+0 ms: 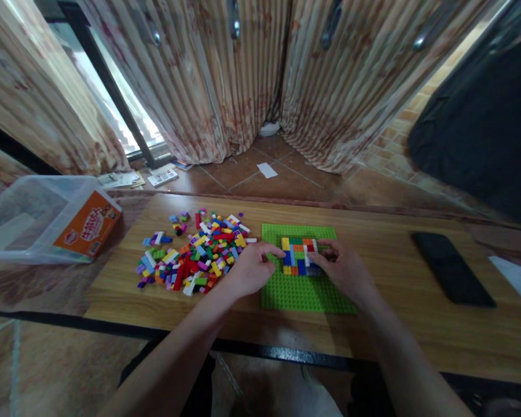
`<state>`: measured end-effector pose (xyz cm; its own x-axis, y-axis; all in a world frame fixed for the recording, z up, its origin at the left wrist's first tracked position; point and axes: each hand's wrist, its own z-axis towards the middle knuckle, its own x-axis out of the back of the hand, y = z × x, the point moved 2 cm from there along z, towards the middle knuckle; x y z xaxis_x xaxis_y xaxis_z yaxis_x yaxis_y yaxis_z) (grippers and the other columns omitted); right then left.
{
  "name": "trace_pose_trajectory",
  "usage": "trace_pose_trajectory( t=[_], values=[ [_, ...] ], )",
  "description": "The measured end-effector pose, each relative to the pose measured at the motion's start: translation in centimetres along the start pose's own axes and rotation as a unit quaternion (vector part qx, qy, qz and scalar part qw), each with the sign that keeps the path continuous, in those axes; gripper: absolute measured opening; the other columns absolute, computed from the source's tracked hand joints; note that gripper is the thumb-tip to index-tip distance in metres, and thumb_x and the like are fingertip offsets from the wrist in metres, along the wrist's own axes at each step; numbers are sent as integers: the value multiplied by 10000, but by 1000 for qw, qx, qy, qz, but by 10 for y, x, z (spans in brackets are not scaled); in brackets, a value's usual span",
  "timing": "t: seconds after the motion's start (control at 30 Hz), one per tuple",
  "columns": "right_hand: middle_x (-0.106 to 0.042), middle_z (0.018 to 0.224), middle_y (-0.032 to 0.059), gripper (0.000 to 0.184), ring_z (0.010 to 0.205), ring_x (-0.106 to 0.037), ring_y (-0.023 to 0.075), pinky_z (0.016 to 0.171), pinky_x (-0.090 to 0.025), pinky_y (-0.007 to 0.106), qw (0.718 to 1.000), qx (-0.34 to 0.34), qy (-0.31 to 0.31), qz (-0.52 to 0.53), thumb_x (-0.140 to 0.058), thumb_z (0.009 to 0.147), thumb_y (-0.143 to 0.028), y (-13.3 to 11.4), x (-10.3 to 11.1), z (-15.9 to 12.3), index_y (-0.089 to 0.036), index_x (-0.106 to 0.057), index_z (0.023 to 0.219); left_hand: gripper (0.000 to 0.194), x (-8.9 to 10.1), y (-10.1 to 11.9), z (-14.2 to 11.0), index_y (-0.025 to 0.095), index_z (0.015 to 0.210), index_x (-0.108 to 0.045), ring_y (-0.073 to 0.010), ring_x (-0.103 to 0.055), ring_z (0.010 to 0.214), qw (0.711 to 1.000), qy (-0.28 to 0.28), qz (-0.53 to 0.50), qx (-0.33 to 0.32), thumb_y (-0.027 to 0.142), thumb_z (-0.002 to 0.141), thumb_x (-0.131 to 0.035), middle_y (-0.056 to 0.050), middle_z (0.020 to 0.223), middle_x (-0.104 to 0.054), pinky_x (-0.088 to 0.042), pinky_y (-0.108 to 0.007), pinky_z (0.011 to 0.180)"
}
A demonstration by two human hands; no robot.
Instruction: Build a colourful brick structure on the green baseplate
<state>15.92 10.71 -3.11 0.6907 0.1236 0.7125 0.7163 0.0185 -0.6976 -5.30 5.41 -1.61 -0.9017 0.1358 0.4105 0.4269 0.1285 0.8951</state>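
A low rectangular structure of coloured bricks (pixel 294 270) sits on a green studded baseplate (pixel 282 295). My left hand (pixel 254 269) is at its left side, index finger stretched to the blue brick there, thumb apart and the other fingers curled; I see nothing held. At the opposite side, my right hand (pixel 342 267) closes its thumb and fingers around the structure's right edge, by a white brick (pixel 306 253). Its fingers partly hide that edge. Left of the baseplate lies a heap of loose mixed bricks (pixel 200 252), close to my left hand.
A clear plastic bin (pixel 39 255) with an orange label stands at the table's left end. Farther right on the wooden table (pixel 391 324) lie a black phone-like slab (pixel 454 269) and a white paper (pixel 516 281). Curtains (pixel 208 104) hang beyond the table.
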Motion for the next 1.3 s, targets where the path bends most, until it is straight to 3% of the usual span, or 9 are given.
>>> trace_pose_trajectory(
  t=[0.23,0.43,0.6,0.7,0.87,1.0,1.3],
  values=[
    [-690,684,30,433,603,-627,186,583,-428,302,1000,-7,-11,-8,-651,757,-468,1,-2,3,-161,-677,1060,503,1,2,-1,139,1013,-752,-74,-392,511,1000,12,11,-14,-34,645,-455,40,639,-559,-305,-210,523],
    [-724,769,46,433,669,-647,188,642,-447,305,1000,17,-9,-2,-593,809,-500,1,-1,-2,-180,-686,1084,471,1,4,-2,146,965,-759,-73,-396,509,1000,7,-6,-8,-26,642,-461,49,597,-525,-301,-202,514],
    [-705,704,58,481,608,-611,173,598,-436,290,998,-2,3,68,-465,859,-565,6,7,1,-154,-709,912,449,8,2,-1,132,993,-747,-63,-333,466,999,7,-47,-19,-3,668,-468,70,535,-460,-249,-198,477],
    [-693,687,61,507,592,-600,174,592,-436,291,997,-8,7,77,-446,862,-588,6,9,2,-150,-701,874,363,19,-1,2,135,973,-748,-61,-334,469,996,41,-74,-25,56,712,-509,67,534,-458,-243,-195,478],
    [-717,737,74,512,639,-636,198,627,-454,306,1000,5,-1,16,-418,884,-557,1,8,0,-152,-723,952,259,46,-5,2,127,954,-741,-78,-460,540,986,124,-111,-12,177,754,-585,8,681,-628,-351,-201,535],
    [-735,771,88,503,662,-659,216,623,-455,309,999,9,10,-30,-398,899,-531,-3,6,-1,-159,-732,957,227,63,-9,2,122,917,-742,-80,-466,531,974,184,-128,12,214,760,-606,6,662,-625,-360,-199,517],
    [-756,876,111,521,775,-699,256,661,-476,331,996,7,9,-83,-374,914,-547,-2,3,0,-170,-719,1017,179,61,-14,8,120,863,-742,-83,-515,561,973,192,-128,2,154,768,-594,-1,702,-664,-392,-192,542]
  ],
)
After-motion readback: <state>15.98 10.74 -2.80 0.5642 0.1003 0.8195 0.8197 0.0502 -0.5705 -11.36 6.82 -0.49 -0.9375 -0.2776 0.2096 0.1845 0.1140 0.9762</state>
